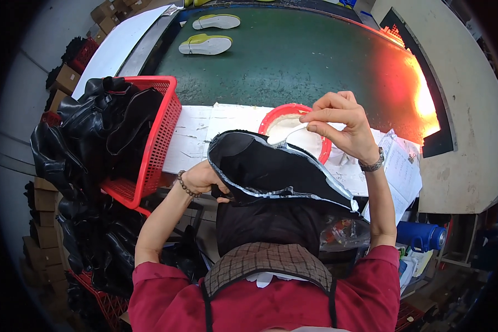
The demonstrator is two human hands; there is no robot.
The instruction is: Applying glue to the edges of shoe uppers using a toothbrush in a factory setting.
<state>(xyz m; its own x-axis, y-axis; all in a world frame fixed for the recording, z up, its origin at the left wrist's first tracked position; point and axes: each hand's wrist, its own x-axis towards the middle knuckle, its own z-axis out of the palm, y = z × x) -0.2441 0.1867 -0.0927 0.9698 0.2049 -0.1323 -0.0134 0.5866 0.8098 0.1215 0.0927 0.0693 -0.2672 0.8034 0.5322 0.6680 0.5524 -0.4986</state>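
Observation:
A black boot upper (257,163) lies tilted above my lap, its inside turned up and its lower edge rimmed with a whitish coating. My left hand (202,178) is closed on its left side. Between the thumb and fingers of my right hand (340,122) is a slim white applicator (296,130), whose tip meets the upper's far edge. Whether that tip is a brush or a spatula I cannot tell. Just behind the upper stands a red bowl (327,150) of creamy white liquid, partly hidden by the upper and my right hand.
A red basket (159,138) heaped with black boot uppers (88,127) is at the left. Beyond the white worktop runs a green conveyor belt (293,61) carrying yellow-green shoes (207,45). At its right end an opening glows orange (420,99). Papers (395,166) and a blue flask (420,237) are at the right.

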